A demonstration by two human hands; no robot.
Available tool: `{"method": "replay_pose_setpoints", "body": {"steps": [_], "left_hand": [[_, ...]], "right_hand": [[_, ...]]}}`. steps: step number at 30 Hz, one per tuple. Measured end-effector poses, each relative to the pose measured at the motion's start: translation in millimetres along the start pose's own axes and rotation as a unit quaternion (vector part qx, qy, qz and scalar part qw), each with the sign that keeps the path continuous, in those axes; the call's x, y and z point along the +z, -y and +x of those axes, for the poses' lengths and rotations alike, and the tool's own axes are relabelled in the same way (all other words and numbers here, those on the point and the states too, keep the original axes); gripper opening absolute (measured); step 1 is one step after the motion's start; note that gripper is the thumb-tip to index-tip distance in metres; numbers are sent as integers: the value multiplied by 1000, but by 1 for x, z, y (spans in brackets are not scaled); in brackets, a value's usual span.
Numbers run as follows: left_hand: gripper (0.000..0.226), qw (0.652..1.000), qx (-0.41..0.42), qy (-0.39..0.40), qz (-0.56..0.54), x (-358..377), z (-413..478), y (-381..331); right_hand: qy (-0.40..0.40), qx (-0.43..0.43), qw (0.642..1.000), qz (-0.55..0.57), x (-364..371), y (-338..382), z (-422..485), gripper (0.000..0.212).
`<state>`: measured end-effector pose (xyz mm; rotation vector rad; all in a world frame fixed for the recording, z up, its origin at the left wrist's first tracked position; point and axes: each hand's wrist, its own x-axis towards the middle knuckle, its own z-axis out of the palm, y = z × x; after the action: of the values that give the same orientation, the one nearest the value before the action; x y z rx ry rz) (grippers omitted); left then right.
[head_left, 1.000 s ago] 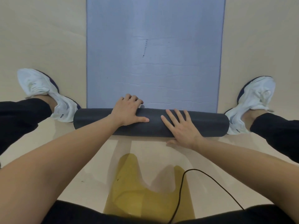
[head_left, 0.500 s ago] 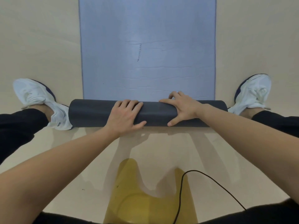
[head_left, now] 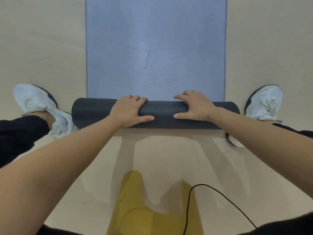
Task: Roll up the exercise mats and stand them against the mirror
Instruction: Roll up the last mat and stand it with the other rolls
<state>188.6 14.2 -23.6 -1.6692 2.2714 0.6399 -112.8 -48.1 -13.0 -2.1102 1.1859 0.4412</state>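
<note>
Both left hand (head_left: 130, 111) and right hand (head_left: 194, 106) pressed the half-rolled mat (head_left: 162, 114) on the floor (head_left: 42, 48).
Each grip curled over the dark roll, fingertips partly hidden; its flat end ran out of frame. White shoes (head_left: 39, 102) flanked it.

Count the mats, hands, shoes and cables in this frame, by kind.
Mats: 1, the exercise mat, partly rolled
Hands: 2, left hand and right hand, both on the roll
Shoes: 2, left shoe and right shoe, both white
Cables: 1, the black cable
Total: 6
</note>
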Motion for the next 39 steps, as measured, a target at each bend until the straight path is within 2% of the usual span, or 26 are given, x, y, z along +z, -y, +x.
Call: {"method": "replay_pose_setpoints", "body": {"steps": [2, 5, 7, 10, 13, 17, 19, 20, 24, 27, 30, 34, 36, 39], "left_hand": [[92, 999, -4, 44, -26, -10, 15, 8], [91, 992, -18, 105, -67, -21, 36, 17], [92, 993, -17, 104, -61, -25, 44, 20], [94, 997, -16, 75, -13, -26, 46, 21], [86, 1000, -30, 3, 5, -24, 38, 15], [54, 987, -8, -160, -14, -17, 16, 2], [49, 974, 13, -226, -11, -8, 1, -4], [52, 972, 22, -235, -4, -3, -4, -6], [78, 987, -1, -158, 37, 3, -1, -8], [83, 991, -12, -120, 53, -6, 18, -1], [82, 991, -6, -120, 50, -19, 36, 8], [79, 995, -4, -96, 30, -39, 64, 20], [80, 997, -3, -75, 14, -47, 77, 27], [81, 999, -4, -40, -16, -60, 94, 34]], "right_hand": [[-96, -17, 995, -29, 4, 11, -7, 76], [-224, -27, 970, -92, 29, 28, -22, 70], [-236, -21, 962, -132, 48, 34, -27, 73], [-188, 4, 969, -163, 60, 35, -24, 88], [-164, -7, 968, -189, 52, 27, -13, 97], [-168, -23, 968, -184, 29, 18, 5, 99], [-159, -25, 972, -172, 14, 12, 17, 98], [-151, -28, 975, -163, 6, 9, 23, 97], [-90, -29, 989, -109, -19, 0, 45, 96], [-57, 1, 994, -93, -30, -2, 54, 95], [-133, 43, 985, -102, -32, 3, 50, 88], [-289, 23, 949, -121, -10, 6, 35, 70], [-317, 23, 937, -147, 6, 3, 28, 69], [-293, 37, 938, -181, 21, -4, 21, 79]]}}
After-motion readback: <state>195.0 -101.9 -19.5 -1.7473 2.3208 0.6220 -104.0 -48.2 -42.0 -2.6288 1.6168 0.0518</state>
